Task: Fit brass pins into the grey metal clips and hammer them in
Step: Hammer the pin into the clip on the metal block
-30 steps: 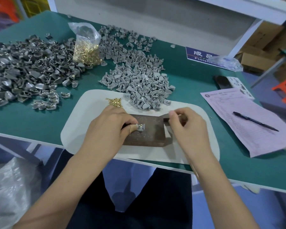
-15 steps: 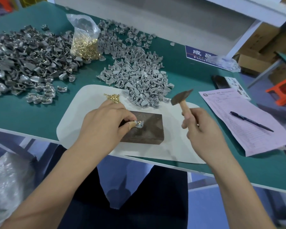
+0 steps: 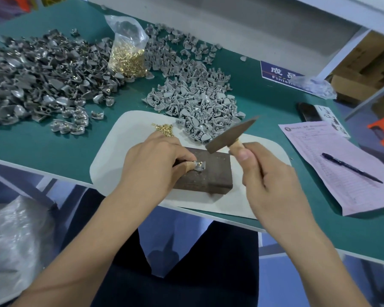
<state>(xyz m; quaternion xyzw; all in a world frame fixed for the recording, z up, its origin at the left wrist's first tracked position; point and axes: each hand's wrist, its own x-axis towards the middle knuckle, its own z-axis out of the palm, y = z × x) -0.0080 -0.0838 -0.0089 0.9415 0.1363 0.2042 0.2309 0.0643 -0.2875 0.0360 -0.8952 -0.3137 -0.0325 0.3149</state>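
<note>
My left hand (image 3: 152,161) pinches a small grey metal clip (image 3: 199,166) with a brass pin in it, held down on a dark brown block (image 3: 211,173). My right hand (image 3: 268,178) grips the wooden handle of a small hammer (image 3: 228,136), whose dark head hangs tilted just above the block's far edge, apart from the clip. A few loose brass pins (image 3: 163,128) lie on the white mat (image 3: 124,134) behind my left hand. A clear bag of brass pins (image 3: 128,54) stands at the back.
Light grey clips (image 3: 197,94) are heaped behind the mat. A darker, shinier pile of clips (image 3: 38,78) covers the left of the green table. A pink form (image 3: 333,160) with a black pen (image 3: 350,167) lies at the right, near a blue sign (image 3: 277,73).
My right hand picked the hammer up from the block, raised it, and has now brought its head down closer over the block. My left hand kept holding the clip in place.
</note>
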